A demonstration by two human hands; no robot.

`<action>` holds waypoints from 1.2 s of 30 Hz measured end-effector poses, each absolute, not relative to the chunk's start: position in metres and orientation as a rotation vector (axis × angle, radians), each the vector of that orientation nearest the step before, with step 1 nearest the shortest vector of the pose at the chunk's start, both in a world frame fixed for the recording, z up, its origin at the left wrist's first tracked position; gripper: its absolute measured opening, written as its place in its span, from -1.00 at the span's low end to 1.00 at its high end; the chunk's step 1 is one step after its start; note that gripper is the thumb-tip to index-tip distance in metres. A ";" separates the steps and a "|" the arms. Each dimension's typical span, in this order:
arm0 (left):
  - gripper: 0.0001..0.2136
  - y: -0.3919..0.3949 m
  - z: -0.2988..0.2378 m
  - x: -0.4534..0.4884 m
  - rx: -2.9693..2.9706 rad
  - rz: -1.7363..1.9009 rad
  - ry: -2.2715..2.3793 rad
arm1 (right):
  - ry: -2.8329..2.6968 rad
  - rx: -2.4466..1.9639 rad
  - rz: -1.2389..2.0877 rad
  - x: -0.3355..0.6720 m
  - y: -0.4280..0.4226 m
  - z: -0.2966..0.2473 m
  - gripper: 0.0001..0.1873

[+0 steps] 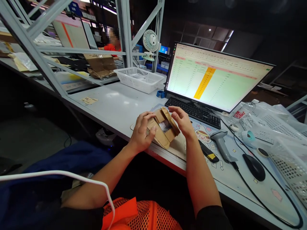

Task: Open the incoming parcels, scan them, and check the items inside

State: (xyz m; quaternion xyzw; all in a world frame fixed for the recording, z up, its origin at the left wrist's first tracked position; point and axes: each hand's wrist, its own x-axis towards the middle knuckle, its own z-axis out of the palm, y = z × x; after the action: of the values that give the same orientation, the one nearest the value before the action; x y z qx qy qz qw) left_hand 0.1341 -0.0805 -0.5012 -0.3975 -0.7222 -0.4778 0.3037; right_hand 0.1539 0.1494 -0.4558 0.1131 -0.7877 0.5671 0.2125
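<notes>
A small brown cardboard box rests at the table's front edge with its top open. Inside lies something in clear, dark-looking plastic wrap; its kind I cannot make out. My left hand grips the box's left side, fingers over the far edge and thumb on the near flap. Beside the raised right flap is my right hand, its fingers apart and curved; whether the fingertips touch the flap is unclear. Right of the box, a yellow-and-black box cutter and a grey barcode scanner lie on the printed desk mat.
Behind the box stand a black keyboard and a monitor. A white basket sits at the back. To the right are a mouse, a looping cable, a plastic bottle and more baskets. Metal frame posts rise at left.
</notes>
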 end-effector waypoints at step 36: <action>-0.71 -0.116 -0.398 0.088 -1.924 -0.635 -2.190 | -1.986 0.101 1.437 0.156 0.123 -0.471 -0.41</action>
State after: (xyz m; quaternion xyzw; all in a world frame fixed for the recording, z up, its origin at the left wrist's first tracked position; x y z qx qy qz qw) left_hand 0.0883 -0.1162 -0.3976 -0.6428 -0.7318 -0.2122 0.0791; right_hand 0.1555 0.1230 -0.4707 0.0386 -0.7619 0.5515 0.3374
